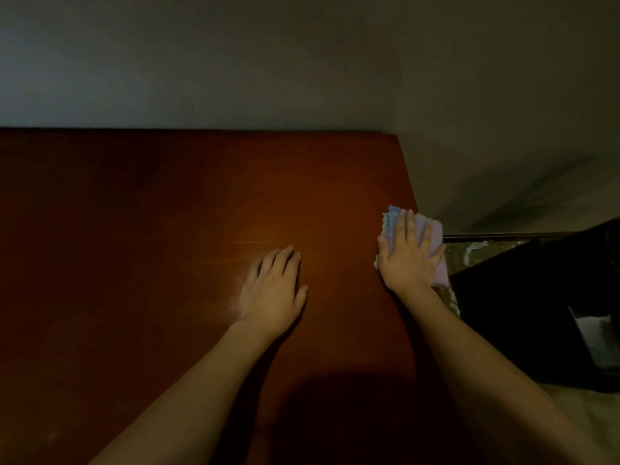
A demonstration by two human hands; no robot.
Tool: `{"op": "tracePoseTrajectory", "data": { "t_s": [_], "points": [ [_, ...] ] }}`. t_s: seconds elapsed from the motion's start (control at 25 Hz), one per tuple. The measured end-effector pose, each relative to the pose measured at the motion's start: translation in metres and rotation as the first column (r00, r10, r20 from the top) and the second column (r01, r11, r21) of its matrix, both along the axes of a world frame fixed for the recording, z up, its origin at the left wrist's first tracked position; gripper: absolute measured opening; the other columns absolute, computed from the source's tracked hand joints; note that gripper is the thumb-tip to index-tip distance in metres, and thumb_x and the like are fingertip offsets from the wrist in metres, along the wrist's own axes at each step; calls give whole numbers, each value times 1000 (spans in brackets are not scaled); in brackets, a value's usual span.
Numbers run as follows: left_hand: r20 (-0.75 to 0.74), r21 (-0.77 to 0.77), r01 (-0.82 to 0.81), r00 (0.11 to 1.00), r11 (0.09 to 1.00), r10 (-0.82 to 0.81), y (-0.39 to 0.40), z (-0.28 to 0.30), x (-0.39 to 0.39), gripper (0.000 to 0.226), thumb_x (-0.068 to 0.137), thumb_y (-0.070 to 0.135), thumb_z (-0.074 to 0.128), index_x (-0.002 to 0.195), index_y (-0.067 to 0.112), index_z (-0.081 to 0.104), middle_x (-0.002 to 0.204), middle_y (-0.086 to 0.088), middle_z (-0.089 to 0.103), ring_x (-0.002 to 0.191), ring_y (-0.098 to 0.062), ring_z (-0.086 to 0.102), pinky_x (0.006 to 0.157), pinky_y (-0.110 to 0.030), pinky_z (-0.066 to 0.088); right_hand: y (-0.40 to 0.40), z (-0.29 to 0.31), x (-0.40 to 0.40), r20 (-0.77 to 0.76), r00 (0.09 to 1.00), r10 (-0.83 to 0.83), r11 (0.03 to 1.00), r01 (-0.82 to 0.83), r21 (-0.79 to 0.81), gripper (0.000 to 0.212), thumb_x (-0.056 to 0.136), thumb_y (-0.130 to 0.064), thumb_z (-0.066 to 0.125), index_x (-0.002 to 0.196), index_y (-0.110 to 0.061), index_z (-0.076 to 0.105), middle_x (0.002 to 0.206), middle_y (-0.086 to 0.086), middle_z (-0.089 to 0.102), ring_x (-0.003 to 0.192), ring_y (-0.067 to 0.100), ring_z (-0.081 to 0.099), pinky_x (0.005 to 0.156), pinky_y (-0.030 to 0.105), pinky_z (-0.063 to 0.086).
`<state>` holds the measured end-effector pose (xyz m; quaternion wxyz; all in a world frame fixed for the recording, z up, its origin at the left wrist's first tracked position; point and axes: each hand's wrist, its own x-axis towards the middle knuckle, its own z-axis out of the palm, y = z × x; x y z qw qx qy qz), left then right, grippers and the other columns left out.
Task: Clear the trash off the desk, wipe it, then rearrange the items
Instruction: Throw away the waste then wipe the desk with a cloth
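Seen from above, a person leans over a dark reddish-brown wooden desk [151, 246] in a dim room, both bare forearms reaching up from the bottom of the view. The left hand [273, 290] lies palm down on the desk near the centre of the view, its forearm running in from about 7 o'clock. Its fingers are straight and close together, pointing toward 12 o'clock, the thumb out to the right, and it holds nothing. The right hand [409, 256] sits at about 3 o'clock from the left hand, at the desk's right edge, its forearm coming in from 5 o'clock. It presses flat on a folded pale blue and lilac cloth [437, 260], fingers straight and slightly spread across the top of it, not curled round it. The cloth pokes out beyond the fingertips toward 12 o'clock and hangs a little past the desk's right edge. Off the desk, at 4 o'clock from the right hand, stands a black bin [523, 317] with something pale inside. A plain grey wall [235, 62] fills the upper part of the view.
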<state>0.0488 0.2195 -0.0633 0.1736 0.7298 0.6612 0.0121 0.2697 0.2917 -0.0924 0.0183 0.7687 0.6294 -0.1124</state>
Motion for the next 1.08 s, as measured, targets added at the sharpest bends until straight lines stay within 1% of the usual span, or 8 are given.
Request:
{"op": "tracePoseTrajectory", "data": {
  "t_s": [0.08, 0.2, 0.44, 0.64, 0.8, 0.96, 1.08],
  "points": [
    [13, 8, -8, 1000, 1000, 8, -3, 1, -16, 60, 98, 43, 33, 149, 18, 15, 156, 1, 13, 144, -17, 9, 116, -35, 8, -7, 2, -9, 12, 1000, -2, 1000, 2, 1, 63, 99, -48, 18, 151, -20, -4, 160, -1, -5, 146, 27, -8, 112, 61, -1],
    [23, 3, -39, 999, 999, 38, -11, 1, -52, 60, 98, 43, 33, 150, 18, 15, 156, 0, 13, 144, -17, 9, 117, -37, 7, -21, 6, -50, 10, 999, 37, 999, -37, -12, 62, 99, -47, 18, 151, -20, -5, 160, -2, -7, 146, 26, -11, 111, 60, -4],
    [30, 15, -141, 990, 990, 141, -34, 0, -158, 60, 99, 42, 32, 150, 17, 14, 157, -1, 12, 144, -17, 9, 117, -35, 6, -35, 7, -200, 17, 976, 215, 977, -215, -5, 63, 100, -47, 19, 151, -21, -6, 159, -3, -9, 145, 27, -15, 111, 60, -7],
    [22, 30, -285, 959, 958, 284, -62, 2, -291, 59, 99, 43, 30, 150, 18, 14, 157, 0, 11, 145, -17, 7, 117, -35, 5, -43, 9, -357, 25, 915, 403, 915, -403, -11, 63, 100, -46, 19, 151, -21, -7, 159, -2, -9, 144, 27, -18, 112, 60, -5],
    [35, 55, -426, 905, 903, 425, -94, -1, -416, 60, 98, 44, 34, 149, 18, 18, 157, -1, 14, 145, -19, 9, 117, -36, 5, -51, 12, -498, 47, 846, 531, 847, -531, -18, 63, 99, -48, 16, 150, -22, -11, 159, -2, -11, 144, 28, -18, 113, 61, -3],
    [24, 72, -535, 844, 842, 535, -125, -2, -540, 60, 97, 44, 36, 149, 19, 19, 156, 0, 17, 144, -18, 11, 117, -35, 7, -64, 11, -654, 65, 730, 680, 732, -681, -10, 64, 98, -50, 15, 150, -23, -12, 159, -3, -9, 145, 29, -14, 112, 62, 0],
    [23, 97, -618, 785, 780, 619, -145, -6, -620, 60, 96, 44, 38, 148, 19, 23, 155, 0, 20, 143, -19, 14, 116, -36, 10, -71, 9, -759, 74, 653, 754, 654, -756, 2, 64, 98, -50, 15, 151, -23, -9, 160, -3, -7, 145, 30, -12, 112, 63, 1]
  ]
}}
